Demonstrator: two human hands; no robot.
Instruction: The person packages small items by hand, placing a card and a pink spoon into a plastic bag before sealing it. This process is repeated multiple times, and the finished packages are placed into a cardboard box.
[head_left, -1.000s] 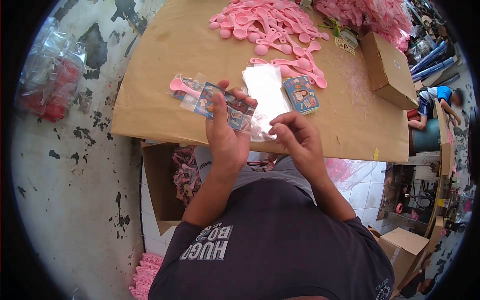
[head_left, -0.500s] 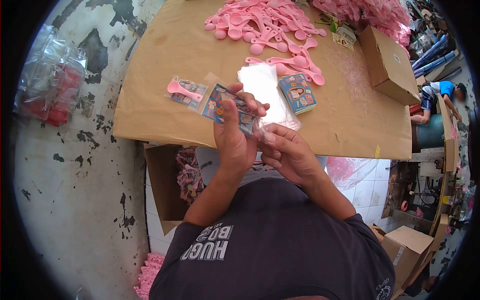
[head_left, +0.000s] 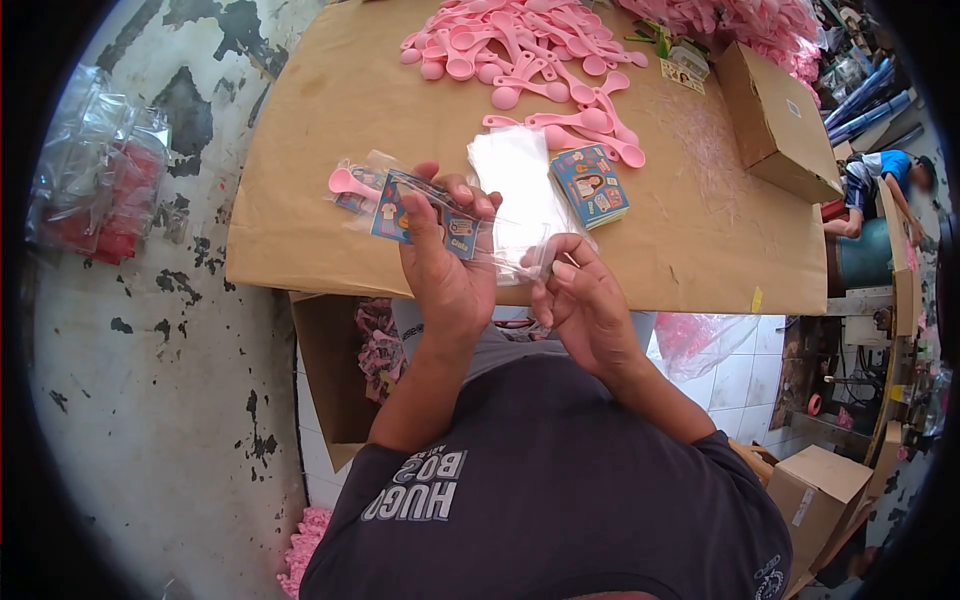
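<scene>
My left hand (head_left: 445, 270) holds a blue printed card (head_left: 390, 212) between thumb and fingers. Stretching from that card to my right hand (head_left: 585, 310) is a clear plastic bag (head_left: 512, 262), its end pinched in my right fingertips. Whether the card sits inside the bag is hard to make out. Just beyond my left hand, a pink spoon (head_left: 346, 182) lies on the table with a card in clear plastic, partly covered by the held card. A pile of clear bags (head_left: 505, 180) and a stack of blue cards (head_left: 594, 188) lie past my hands.
Many pink measuring spoons (head_left: 520, 45) are heaped at the far side of the brown-covered table (head_left: 690, 240). A cardboard box (head_left: 775, 120) stands at the right edge. Plastic bags (head_left: 105, 180) hang on the left wall. Another person (head_left: 880, 185) is at the far right.
My left hand has shifted left with the card, and my right hand has moved slightly right. The clear bag between them is now stretched out and more visible.
</scene>
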